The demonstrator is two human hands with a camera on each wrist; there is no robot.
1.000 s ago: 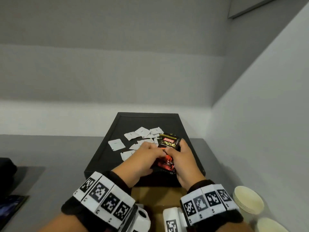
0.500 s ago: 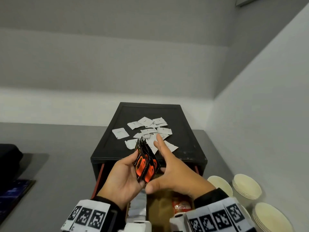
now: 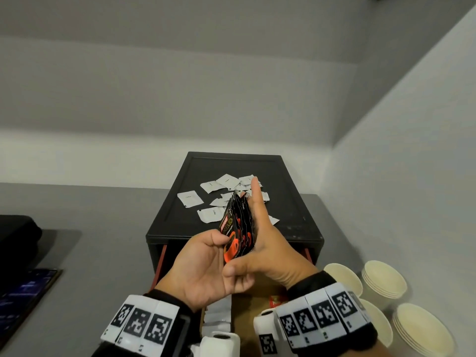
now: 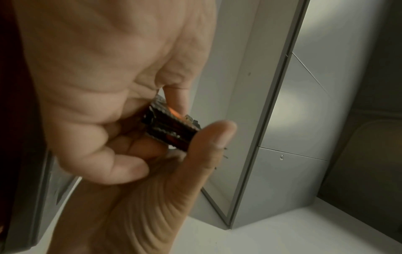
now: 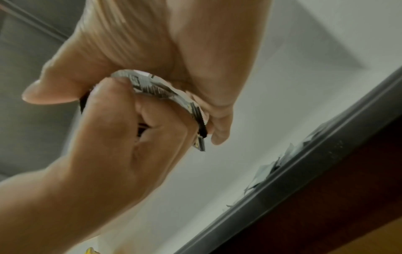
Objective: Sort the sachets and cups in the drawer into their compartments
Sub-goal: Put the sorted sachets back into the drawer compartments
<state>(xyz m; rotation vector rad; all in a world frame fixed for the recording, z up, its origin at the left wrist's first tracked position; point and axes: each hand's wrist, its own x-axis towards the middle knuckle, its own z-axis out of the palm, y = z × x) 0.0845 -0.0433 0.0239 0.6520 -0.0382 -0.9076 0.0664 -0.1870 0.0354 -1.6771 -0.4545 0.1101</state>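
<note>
A stack of black-and-red coffee sachets [image 3: 235, 228] stands on edge between my hands, above the front of the black drawer unit [image 3: 288, 202]. My left hand [image 3: 206, 261] grips the stack's lower left side, fingers curled round it [image 5: 121, 130]. My right hand [image 3: 268, 243] lays straight fingers flat against the stack's right face, with its thumb under the bottom edge [image 4: 213, 135]. Several white sachets [image 3: 190, 199] lie scattered on the unit's top. The open drawer [image 3: 252, 305] below my wrists holds a row of silvery sachets [image 3: 219, 315] and a red sachet [image 3: 277, 301].
Stacks of cream paper cups [image 3: 383, 279] stand on the grey counter at the right, by the side wall. A dark bag [image 3: 15, 238] and a blue-patterned flat item [image 3: 23, 297] lie at the far left. A grey back wall rises behind the unit.
Both hands have come off the unit's top and drawn toward me. The sachets, held flat a second ago, now stand on edge as a squared stack, my right fingers flat against them.
</note>
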